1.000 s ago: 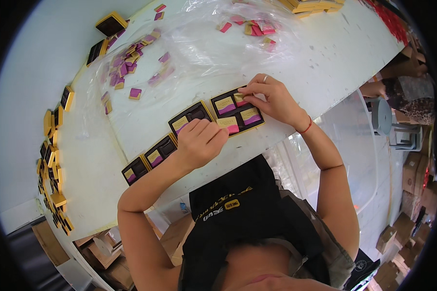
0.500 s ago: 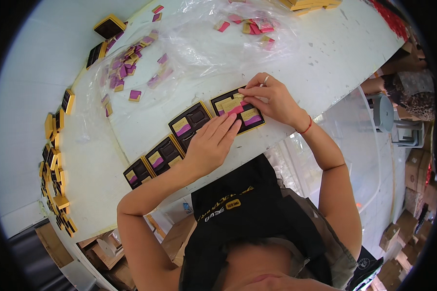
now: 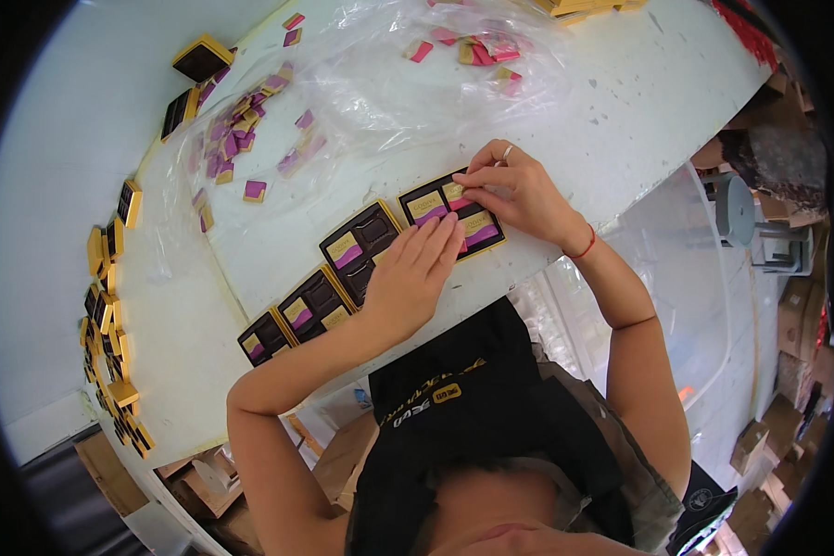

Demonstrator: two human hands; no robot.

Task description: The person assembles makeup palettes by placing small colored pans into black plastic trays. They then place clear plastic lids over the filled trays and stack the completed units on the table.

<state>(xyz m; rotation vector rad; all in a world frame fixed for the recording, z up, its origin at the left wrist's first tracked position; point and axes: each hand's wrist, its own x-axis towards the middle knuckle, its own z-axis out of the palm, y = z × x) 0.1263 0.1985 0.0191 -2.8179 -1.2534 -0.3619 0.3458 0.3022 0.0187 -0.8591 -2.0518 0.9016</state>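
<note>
Near the centre of the frame, right hand (image 3: pixel 502 183) at the top corner of a dark, gold-edged box (image 3: pixel 504 243), thumb and forefinger drawn narrow against a gold-and-pink sweet (image 3: pixel 456 194) in the upper-right compartment; cannot tell whether gripping it or only touching. Just left and below, left hand (image 3: pixel 417 269) palm down, fingers straight and close together over the lower-left compartment of the same box, a sliver of pink at the fingertips; cannot tell whether holding anything beneath. In the two other compartments, gold-and-purple sweets (image 3: pixel 426 206).

Stepping down toward the lower left, three more dark boxes (image 3: pixel 376 229) in a line on the white desk (image 3: pixel 612 139), each with a gold-and-purple sweet at its left. On the right wrist, a red string (image 3: pixel 582 246). Below, a black apron (image 3: pixel 463 361).

At upper left, a loose heap of purple-and-gold sweets (image 3: pixel 232 139); at top centre, a smaller group of pink ones (image 3: pixel 477 52), with crumpled clear plastic (image 3: pixel 366 93) spread around and between. Along the desk's left edge, a curving row of boxes (image 3: pixel 131 204). At far right, a grey stool (image 3: pixel 737 208) beside the desk.
</note>
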